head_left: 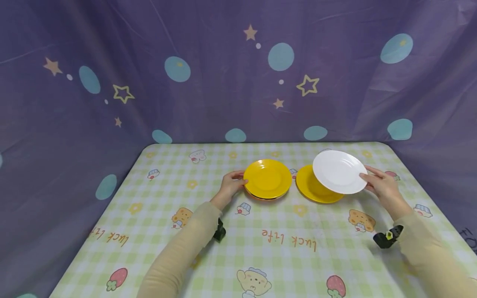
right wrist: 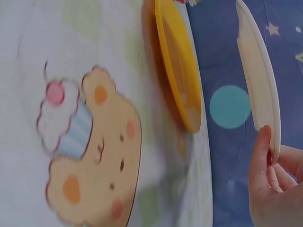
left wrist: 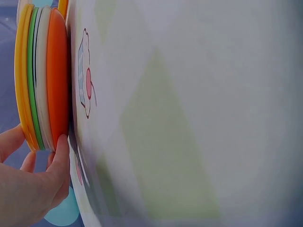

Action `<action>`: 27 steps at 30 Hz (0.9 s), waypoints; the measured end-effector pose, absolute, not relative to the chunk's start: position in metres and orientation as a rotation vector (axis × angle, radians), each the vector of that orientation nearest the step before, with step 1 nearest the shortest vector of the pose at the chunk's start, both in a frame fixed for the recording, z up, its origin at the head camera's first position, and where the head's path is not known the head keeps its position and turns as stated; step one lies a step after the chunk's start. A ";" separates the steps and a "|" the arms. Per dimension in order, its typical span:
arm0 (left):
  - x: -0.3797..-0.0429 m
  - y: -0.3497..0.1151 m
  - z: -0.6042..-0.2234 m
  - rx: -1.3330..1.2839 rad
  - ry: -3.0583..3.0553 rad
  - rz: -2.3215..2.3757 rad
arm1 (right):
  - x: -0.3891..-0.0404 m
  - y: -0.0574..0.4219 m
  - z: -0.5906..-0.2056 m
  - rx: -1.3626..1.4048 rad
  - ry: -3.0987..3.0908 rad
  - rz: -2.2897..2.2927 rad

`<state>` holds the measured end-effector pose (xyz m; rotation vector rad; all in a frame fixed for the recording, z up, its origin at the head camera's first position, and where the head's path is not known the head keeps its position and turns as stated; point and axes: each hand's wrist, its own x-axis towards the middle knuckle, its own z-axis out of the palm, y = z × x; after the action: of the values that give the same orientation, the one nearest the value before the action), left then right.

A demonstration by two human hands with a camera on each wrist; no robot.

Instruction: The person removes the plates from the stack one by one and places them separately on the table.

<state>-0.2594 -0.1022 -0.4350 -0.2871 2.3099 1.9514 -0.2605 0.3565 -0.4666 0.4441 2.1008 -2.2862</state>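
My left hand (head_left: 232, 186) grips the near-left rim of a stack of plates (head_left: 267, 180) with a yellow one on top. From the side, in the left wrist view, the stack (left wrist: 41, 80) shows yellow, green, whitish and orange layers, the orange one nearest the cloth. My right hand (head_left: 384, 188) pinches the right edge of a white plate (head_left: 340, 171), held up and tilted. Under it, partly covered in the head view, a single yellow plate (head_left: 316, 190) lies on the tablecloth. The right wrist view has the white plate (right wrist: 260, 71) well apart from the yellow plate (right wrist: 177, 66).
A checked, cartoon-printed tablecloth (head_left: 290, 265) covers the table. Behind it and at both sides hangs a purple curtain (head_left: 216, 103) with stars and blue ovals. Dark devices (head_left: 388, 236) are strapped at both wrists.
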 end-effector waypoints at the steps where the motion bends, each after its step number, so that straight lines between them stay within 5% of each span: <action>1: -0.259 -0.102 -0.435 -0.287 2.311 1.951 | -0.261 0.362 -0.470 0.415 2.081 -2.309; 9: -0.260 -0.101 -0.435 -0.309 2.301 1.949 | -0.257 0.391 -0.484 0.486 2.094 -2.364; 27: -0.260 -0.102 -0.437 -0.317 2.285 1.977 | -0.215 0.386 -0.442 0.578 1.999 -2.341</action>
<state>-0.2601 -0.1021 -0.4368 -0.3165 2.2847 1.9767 -0.2153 0.3863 -0.4418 0.5783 1.9991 -2.3408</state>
